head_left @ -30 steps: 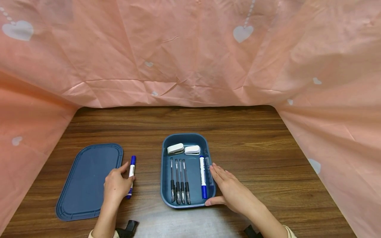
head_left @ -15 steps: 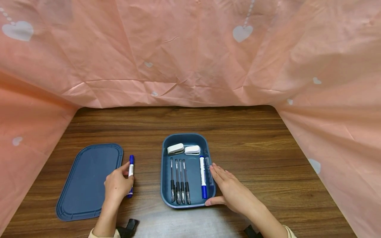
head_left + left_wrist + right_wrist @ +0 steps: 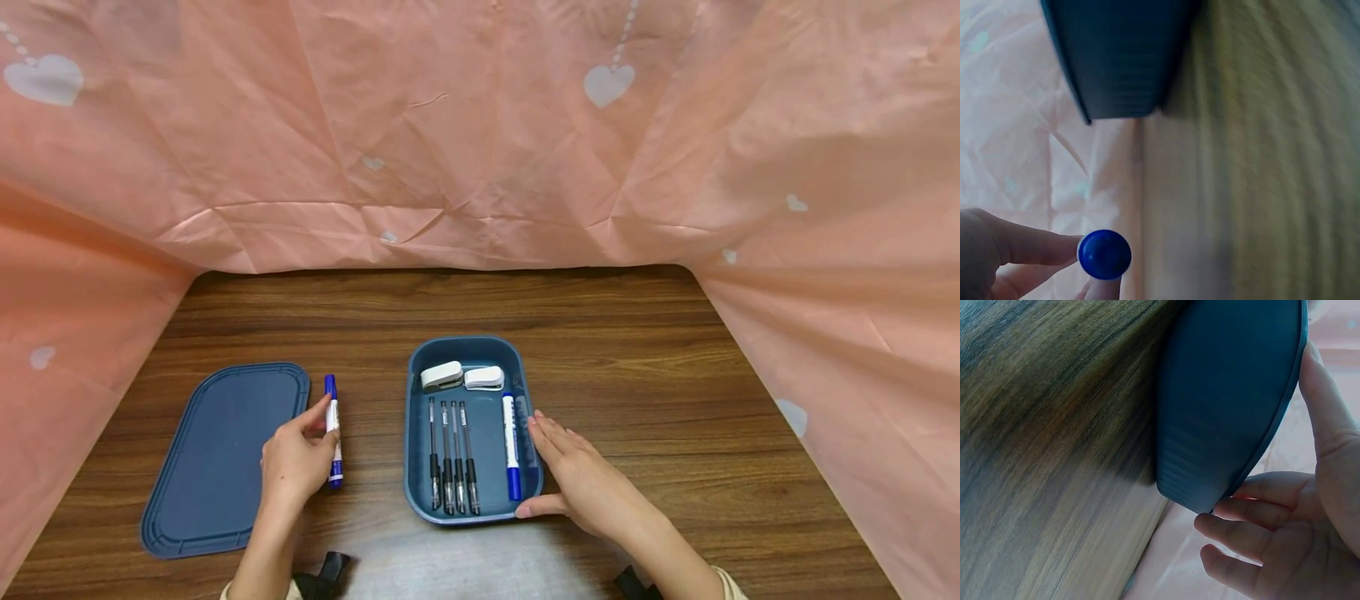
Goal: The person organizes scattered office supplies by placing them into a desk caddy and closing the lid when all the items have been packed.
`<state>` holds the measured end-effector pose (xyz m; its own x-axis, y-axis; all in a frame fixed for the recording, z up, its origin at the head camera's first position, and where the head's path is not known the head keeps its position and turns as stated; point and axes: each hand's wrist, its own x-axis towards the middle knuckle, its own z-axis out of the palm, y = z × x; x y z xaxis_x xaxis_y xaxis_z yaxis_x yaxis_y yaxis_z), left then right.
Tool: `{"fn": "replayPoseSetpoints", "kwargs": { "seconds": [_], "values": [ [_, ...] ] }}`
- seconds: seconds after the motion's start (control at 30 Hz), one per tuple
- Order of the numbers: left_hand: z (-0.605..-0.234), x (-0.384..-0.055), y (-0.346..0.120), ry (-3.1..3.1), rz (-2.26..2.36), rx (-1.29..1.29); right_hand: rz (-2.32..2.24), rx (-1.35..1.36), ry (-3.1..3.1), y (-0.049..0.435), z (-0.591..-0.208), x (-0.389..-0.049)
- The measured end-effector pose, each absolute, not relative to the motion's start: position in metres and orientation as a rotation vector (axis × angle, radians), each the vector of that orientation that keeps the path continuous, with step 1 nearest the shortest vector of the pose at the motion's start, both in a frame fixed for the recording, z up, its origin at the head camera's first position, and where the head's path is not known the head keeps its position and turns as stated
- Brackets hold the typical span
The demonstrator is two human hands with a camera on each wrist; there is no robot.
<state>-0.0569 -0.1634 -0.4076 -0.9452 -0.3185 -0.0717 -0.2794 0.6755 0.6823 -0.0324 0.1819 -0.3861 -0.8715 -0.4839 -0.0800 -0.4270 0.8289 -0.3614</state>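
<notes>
My left hand (image 3: 295, 461) pinches a blue-and-white marker (image 3: 333, 417) between thumb and fingertips, right of the flat blue lid (image 3: 225, 458). In the left wrist view the marker's blue end (image 3: 1104, 254) faces the camera. My right hand (image 3: 588, 487) rests at the right side of a blue storage box (image 3: 408, 442), fingertips on the side rim and thumb at the near corner. Straight fingers and thumb touch the box wall's rim (image 3: 1272, 445) in the right wrist view. Inside the box lies a second blue-and-white marker (image 3: 511, 442), along its right wall.
Several black gel pens (image 3: 452, 458) lie side by side in the box. Two white staplers (image 3: 442, 375), or similar small clip-shaped items, sit at its far end. The wooden table (image 3: 600, 333) is enclosed by pink sheeting (image 3: 465, 125) at the back and sides.
The left hand has closed its fingers on the marker and shifted it slightly away from me, its tilt changing. The right hand and the box have stayed in place.
</notes>
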Motion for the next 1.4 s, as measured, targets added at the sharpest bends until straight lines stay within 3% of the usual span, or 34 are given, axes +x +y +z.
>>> {"fn": "replayPoseSetpoints", "kwargs": {
  "seconds": [0.8, 1.4],
  "values": [
    [-0.334, -0.046, -0.117, -2.595, -1.492, 0.314, -0.511, -0.751, 2.846, 0.182, -0.384, -0.032],
    [-0.333, -0.055, -0.066, -2.558, -1.59, 0.155, -0.524, -0.737, 2.822, 0.181, -0.383, -0.032]
  ]
}}
